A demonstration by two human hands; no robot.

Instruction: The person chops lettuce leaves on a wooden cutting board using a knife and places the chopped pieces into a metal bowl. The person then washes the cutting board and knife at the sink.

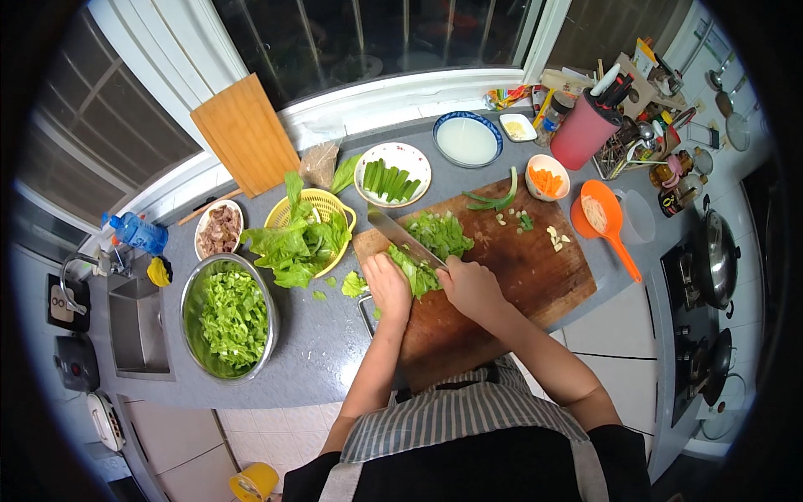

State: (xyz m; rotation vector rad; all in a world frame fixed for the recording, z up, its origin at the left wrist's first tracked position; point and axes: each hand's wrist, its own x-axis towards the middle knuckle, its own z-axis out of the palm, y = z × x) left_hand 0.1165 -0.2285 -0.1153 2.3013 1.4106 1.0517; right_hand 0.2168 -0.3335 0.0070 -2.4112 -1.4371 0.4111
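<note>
On the wooden cutting board [519, 259], my right hand [470, 289] is closed round the handle of a broad kitchen knife [404, 237]. Its blade slants to the far left across leafy green lettuce [412, 272]. My left hand [387, 283] rests on the near-left part of this lettuce, fingers bent and pressed onto it beside the blade. Cut lettuce [443, 233] is heaped on the far side of the knife. To the left, a steel bowl [272, 335] holds shredded lettuce, and a yellow colander [339, 207] holds whole leaves.
Garlic pieces [557, 238] and a scallion [499, 198] lie on the board's right. Behind stand a plate of green sticks [391, 180], a bowl of whitish liquid [466, 140] and a carrot bowl [546, 178]. An orange strainer [619, 244] is at right, a sink [138, 326] at left.
</note>
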